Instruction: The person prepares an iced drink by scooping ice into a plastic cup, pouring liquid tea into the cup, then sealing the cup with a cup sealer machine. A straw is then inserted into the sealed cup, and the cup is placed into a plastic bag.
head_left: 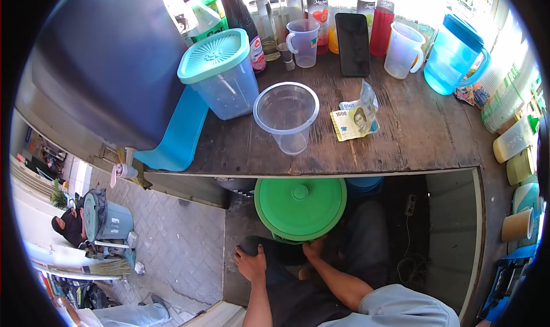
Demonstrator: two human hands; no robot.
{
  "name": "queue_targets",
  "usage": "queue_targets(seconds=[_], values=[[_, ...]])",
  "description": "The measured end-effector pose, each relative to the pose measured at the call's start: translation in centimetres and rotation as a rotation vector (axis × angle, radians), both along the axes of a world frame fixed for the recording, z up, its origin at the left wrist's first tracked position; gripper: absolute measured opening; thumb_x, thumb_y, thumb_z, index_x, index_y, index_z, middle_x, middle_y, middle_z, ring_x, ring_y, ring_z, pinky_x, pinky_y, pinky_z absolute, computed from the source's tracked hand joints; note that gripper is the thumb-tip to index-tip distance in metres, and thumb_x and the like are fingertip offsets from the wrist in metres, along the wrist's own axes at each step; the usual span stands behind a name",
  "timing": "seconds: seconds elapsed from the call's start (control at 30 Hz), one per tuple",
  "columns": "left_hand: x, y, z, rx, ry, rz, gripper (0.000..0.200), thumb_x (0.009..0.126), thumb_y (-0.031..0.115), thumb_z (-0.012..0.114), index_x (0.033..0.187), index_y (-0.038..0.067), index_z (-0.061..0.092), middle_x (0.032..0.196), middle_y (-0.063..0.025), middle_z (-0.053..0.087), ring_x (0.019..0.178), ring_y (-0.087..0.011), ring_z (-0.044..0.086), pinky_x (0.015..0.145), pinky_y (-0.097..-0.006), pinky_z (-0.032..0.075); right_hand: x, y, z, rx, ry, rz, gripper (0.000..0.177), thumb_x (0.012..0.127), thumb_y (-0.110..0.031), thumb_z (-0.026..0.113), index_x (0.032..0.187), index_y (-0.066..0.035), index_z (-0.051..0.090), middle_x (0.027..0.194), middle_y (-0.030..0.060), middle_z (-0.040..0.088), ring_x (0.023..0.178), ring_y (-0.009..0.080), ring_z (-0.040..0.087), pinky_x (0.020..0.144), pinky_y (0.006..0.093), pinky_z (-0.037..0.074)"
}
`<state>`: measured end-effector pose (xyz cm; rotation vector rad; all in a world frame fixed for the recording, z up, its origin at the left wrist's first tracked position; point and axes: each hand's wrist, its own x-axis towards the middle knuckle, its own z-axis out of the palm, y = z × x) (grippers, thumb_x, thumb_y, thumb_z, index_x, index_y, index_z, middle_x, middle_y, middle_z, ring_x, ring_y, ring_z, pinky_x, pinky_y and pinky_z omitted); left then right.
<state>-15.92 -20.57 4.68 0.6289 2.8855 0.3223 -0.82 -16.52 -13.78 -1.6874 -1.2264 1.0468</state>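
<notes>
My left hand [252, 264] rests on my bent knee with its fingers apart and nothing in them. Close against the front rim of a green lidded bucket [301, 209], my right hand [313, 249] has its fingers curled; their tips are hidden, so I cannot see whether they hold the rim. The bucket stands under the counter, between my legs, with its round lid on. Above it, on the wooden counter [401, 138], sit a clear plastic tub [291, 129] without a lid and some folded banknotes [352, 123].
A lidded container [223, 81] stands at the counter's left. Behind are a phone [352, 46], two measuring jugs [303, 43], several bottles and a blue pitcher [452, 58]. Jars and a paper cup [517, 225] line the right side. A person [73, 224] sits beyond, by a bin [113, 217].
</notes>
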Motion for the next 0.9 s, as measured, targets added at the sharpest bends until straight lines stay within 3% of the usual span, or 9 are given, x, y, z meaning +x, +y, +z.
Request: queue_targets(seconds=[0.1,0.23,0.3,0.4,0.47,0.57,0.6,0.67,0.9], values=[[0.4,-0.9,-0.1,-0.021,-0.008,0.013,0.076,0.074,0.038,0.068,0.131,-0.003,0.038,0.122,-0.0255,0.047,0.115,-0.0399,0.047,0.098,-0.046,0.038,2.0,-3.5,-4.6,0.14,-0.13,0.029,0.07,0.07,-0.004,0.065,0.132,0.001,0.033,0.118,0.018,0.054,0.111,0.0316,0.052,0.096,0.0382,0.039],[-0.1,-1.6,-1.8,-0.003,0.224,-0.387,0.063,0.084,0.03,0.057,0.133,-0.003,0.036,0.129,-0.0273,0.042,0.123,-0.0388,0.039,0.106,-0.0471,0.026,7.3,-4.5,-4.8,0.054,-0.026,0.241,0.06,0.072,-0.006,0.069,0.125,0.001,0.044,0.108,0.0165,0.059,0.1,0.0291,0.059,0.089,0.0371,0.047],[-0.2,-1.1,-2.7,0.081,0.158,-0.564,0.059,0.087,0.028,0.053,0.134,-0.003,0.034,0.131,-0.0274,0.041,0.126,-0.0381,0.037,0.108,-0.0473,0.023,9.1,-5.2,-5.5,-0.916,0.057,0.448,0.044,0.078,-0.01,0.07,0.117,-0.003,0.053,0.104,0.0159,0.061,0.088,0.0234,0.064,0.079,0.0348,0.053],[0.2,0.2,-4.7,0.182,-0.045,-0.512,0.059,0.092,0.031,0.046,0.136,-0.004,0.031,0.135,-0.0282,0.037,0.127,-0.0386,0.036,0.108,-0.047,0.022,10.3,0.9,12.6,-1.118,0.478,0.704,0.037,0.084,-0.013,0.066,0.118,-0.007,0.053,0.106,0.0156,0.061,0.08,0.0201,0.065,0.07,0.0342,0.056],[0.3,1.3,-6.1,0.35,-0.371,-0.368,0.063,0.096,0.039,0.041,0.138,-0.005,0.028,0.138,-0.0289,0.035,0.13,-0.0397,0.033,0.109,-0.0451,0.022,9.6,3.5,13.6,-0.716,0.573,0.52,0.045,0.088,-0.016,0.063,0.128,-0.011,0.043,0.108,0.0156,0.061,0.087,0.0225,0.065,0.076,0.036,0.055],[0.7,0.0,-17.3,0.648,-0.564,-0.464,0.065,0.097,0.044,0.038,0.14,-0.003,0.026,0.142,-0.0256,0.032,0.135,-0.0352,0.026,0.111,-0.0404,0.021,6.5,7.6,13.1,-0.527,1.062,0.333,0.061,0.088,-0.015,0.062,0.135,-0.018,0.023,0.109,0.0179,0.06,0.094,0.0273,0.063,0.083,0.0392,0.053],[2.3,0.4,-12.0,0.848,-0.607,-0.501,0.064,0.097,0.044,0.038,0.142,0.0,0.025,0.144,-0.021,0.032,0.136,-0.031,0.026,0.111,-0.0384,0.02,5.6,8.8,13.4,-0.576,1.26,0.346,0.066,0.089,-0.015,0.061,0.137,-0.019,0.017,0.109,0.019,0.059,0.094,0.0282,0.063,0.084,0.0399,0.052],[2.5,-1.0,-8.2,0.868,-1.12,-0.056,0.067,0.097,0.05,0.036,0.145,0.005,0.023,0.149,-0.0141,0.027,0.138,-0.0273,0.021,0.111,-0.0364,0.019,3.3,10.0,12.0,-0.758,1.441,0.243,0.064,0.091,-0.013,0.057,0.139,-0.027,0.018,0.106,0.0198,0.058,0.095,0.0326,0.063,0.08,0.0387,0.054],[2.1,-1.8,-5.5,0.921,-1.481,0.188,0.075,0.094,0.061,0.026,0.143,0.004,0.028,0.148,-0.0106,0.03,0.137,-0.0222,0.024,0.111,-0.0384,0.02,0.8,10.8,12.7,-0.567,0.943,0.036,0.066,0.089,-0.005,0.054,0.143,-0.02,0.018,0.084,0.0073,0.054,0.051,0.0128,0.049,0.041,0.0239,0.043]])
